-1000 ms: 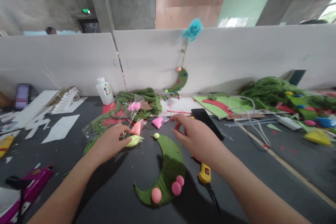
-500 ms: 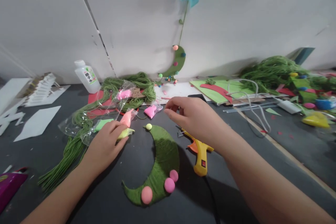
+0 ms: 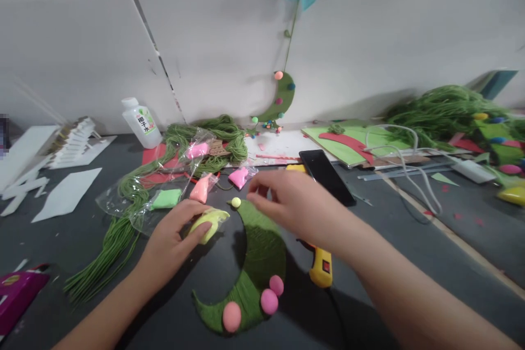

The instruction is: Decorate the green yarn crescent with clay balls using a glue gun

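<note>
My left hand (image 3: 177, 239) grips a soft yellow clay packet (image 3: 214, 222) in clear wrapping, thumb on the near side. My right hand (image 3: 283, 197) hovers over the upper part of a green yarn-wrapped crescent (image 3: 262, 246); its fingers are loosely curled, with a gap by the thumb and nothing visible between them. A small yellow ball (image 3: 236, 202) sits at the crescent's upper tip. Lower down it carries a coral ball (image 3: 232, 316) and two pink balls (image 3: 269, 302). Partly hidden beneath my right forearm lies a yellow glue gun (image 3: 321, 268).
Green (image 3: 166, 198), coral (image 3: 200, 188) and pink (image 3: 238, 177) clay packets lie behind my left hand, near green yarn (image 3: 118, 240). A black phone (image 3: 328, 175) lies beyond my right hand. A bottle (image 3: 141, 123) stands back left; a white cable (image 3: 404, 161) loops at right.
My left hand has brought the yellow packet rightward and slightly nearer, off the table area by the other packets. My right hand has shifted slightly left and down, uncovering more of the phone.
</note>
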`<move>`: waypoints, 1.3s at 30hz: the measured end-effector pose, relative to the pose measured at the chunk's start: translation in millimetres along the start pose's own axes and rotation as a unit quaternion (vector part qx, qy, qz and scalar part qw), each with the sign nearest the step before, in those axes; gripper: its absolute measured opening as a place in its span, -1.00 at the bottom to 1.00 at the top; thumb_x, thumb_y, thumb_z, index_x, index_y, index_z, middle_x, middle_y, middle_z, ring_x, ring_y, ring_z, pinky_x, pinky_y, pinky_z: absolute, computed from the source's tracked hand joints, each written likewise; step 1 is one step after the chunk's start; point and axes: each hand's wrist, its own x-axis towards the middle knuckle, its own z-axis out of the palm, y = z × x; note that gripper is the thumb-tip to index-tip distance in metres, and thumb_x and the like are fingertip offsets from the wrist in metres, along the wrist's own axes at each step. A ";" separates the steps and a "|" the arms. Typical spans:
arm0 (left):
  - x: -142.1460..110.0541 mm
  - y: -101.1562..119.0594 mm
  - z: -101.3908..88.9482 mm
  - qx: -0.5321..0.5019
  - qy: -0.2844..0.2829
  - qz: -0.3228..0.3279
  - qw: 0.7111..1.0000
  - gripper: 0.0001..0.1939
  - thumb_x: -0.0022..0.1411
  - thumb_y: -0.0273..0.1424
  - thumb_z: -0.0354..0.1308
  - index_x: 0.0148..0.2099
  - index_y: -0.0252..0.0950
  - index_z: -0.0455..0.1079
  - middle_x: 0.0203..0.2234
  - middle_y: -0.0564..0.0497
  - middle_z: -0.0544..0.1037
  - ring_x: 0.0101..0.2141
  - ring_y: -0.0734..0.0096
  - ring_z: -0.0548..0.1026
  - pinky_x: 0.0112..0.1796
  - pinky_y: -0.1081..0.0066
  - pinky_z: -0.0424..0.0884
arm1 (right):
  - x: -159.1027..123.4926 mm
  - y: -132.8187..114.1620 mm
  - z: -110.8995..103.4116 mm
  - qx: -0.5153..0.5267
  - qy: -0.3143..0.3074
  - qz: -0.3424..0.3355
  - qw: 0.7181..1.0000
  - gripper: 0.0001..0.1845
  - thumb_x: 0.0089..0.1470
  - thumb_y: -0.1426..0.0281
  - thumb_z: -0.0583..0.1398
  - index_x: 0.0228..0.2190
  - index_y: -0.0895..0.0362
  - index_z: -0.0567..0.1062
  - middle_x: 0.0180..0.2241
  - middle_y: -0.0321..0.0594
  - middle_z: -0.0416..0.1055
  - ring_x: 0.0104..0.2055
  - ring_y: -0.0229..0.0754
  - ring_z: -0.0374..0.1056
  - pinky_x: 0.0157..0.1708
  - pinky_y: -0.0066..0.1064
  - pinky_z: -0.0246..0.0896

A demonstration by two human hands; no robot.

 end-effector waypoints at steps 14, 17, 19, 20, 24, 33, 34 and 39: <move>-2.3 13.0 -6.1 -0.264 -0.021 -0.156 0.952 -0.69 0.27 -0.16 0.01 -0.11 -0.20 0.43 -0.17 0.06 0.54 -0.19 0.32 0.46 -0.16 0.41 0.37 | 2.1 -17.9 48.2 0.190 0.014 -0.031 0.981 -0.90 0.03 0.54 0.14 -0.43 0.13 0.44 -0.44 -0.31 0.42 -0.42 -0.29 0.29 -0.42 -0.49 0.12; -5.0 14.0 -2.7 -0.280 -0.017 -0.156 0.947 -0.66 0.28 -0.14 -0.03 -0.05 -0.19 0.42 -0.14 0.06 0.54 -0.21 0.31 0.47 -0.17 0.38 0.39 | 1.4 -19.8 51.7 0.259 0.032 -0.010 0.965 -0.88 0.02 0.56 0.14 -0.41 0.12 0.42 -0.47 -0.35 0.40 -0.43 -0.30 0.30 -0.42 -0.50 0.14; -5.9 15.1 -2.0 -0.262 -0.010 -0.140 0.955 -0.66 0.28 -0.15 -0.04 -0.04 -0.18 0.41 -0.13 0.06 0.53 -0.17 0.30 0.46 -0.14 0.39 0.38 | 1.2 -19.9 53.6 0.300 0.035 0.001 0.953 -0.88 0.03 0.57 0.14 -0.42 0.12 0.41 -0.48 -0.36 0.39 -0.44 -0.31 0.30 -0.43 -0.52 0.15; -6.0 15.9 -2.1 -0.246 -0.006 -0.130 0.960 -0.66 0.29 -0.15 -0.04 -0.04 -0.18 0.42 -0.12 0.05 0.52 -0.14 0.30 0.44 -0.12 0.40 0.37 | 1.0 -19.8 54.6 0.306 0.038 0.001 0.951 -0.88 0.03 0.57 0.14 -0.43 0.13 0.41 -0.49 -0.37 0.39 -0.44 -0.31 0.30 -0.44 -0.52 0.15; -5.6 19.8 -2.6 -0.210 -0.007 -0.107 0.972 -0.65 0.30 -0.16 -0.07 -0.05 -0.18 0.41 -0.08 0.02 0.50 -0.09 0.27 0.42 -0.10 0.39 0.36 | -0.9 -18.8 59.1 0.223 0.071 -0.040 0.971 -0.89 0.05 0.56 0.15 -0.43 0.14 0.44 -0.47 -0.33 0.38 -0.43 -0.30 0.27 -0.42 -0.48 0.13; -4.8 16.0 -3.1 -0.253 0.031 -0.140 0.957 -0.66 0.29 -0.16 -0.07 -0.04 -0.19 0.39 -0.13 0.04 0.51 -0.14 0.30 0.44 -0.10 0.40 0.35 | -6.0 -19.4 64.4 0.169 0.059 -0.154 0.972 -0.47 -0.06 0.68 0.06 -0.05 0.12 0.45 -0.14 -0.11 0.31 -0.10 -0.12 0.25 -0.08 -0.26 0.22; -4.4 16.6 -3.7 -0.249 0.037 -0.134 0.958 -0.67 0.29 -0.17 -0.05 -0.06 -0.18 0.40 -0.13 0.05 0.51 -0.12 0.30 0.43 -0.09 0.42 0.34 | -5.5 -19.4 63.9 0.187 0.042 -0.140 0.972 -0.41 -0.12 0.71 0.06 -0.04 0.10 0.45 -0.12 -0.12 0.29 -0.06 -0.12 0.24 -0.04 -0.25 0.21; -4.2 19.0 -4.2 -0.261 0.003 -0.136 0.956 -0.68 0.29 -0.17 -0.05 -0.07 -0.18 0.41 -0.16 0.06 0.52 -0.14 0.32 0.43 -0.18 0.45 0.37 | -0.9 -17.9 57.9 0.286 -0.061 -0.084 0.953 -0.38 -0.24 0.77 0.03 -0.17 0.05 0.50 -0.11 -0.20 0.24 -0.01 -0.19 0.25 0.00 -0.33 0.20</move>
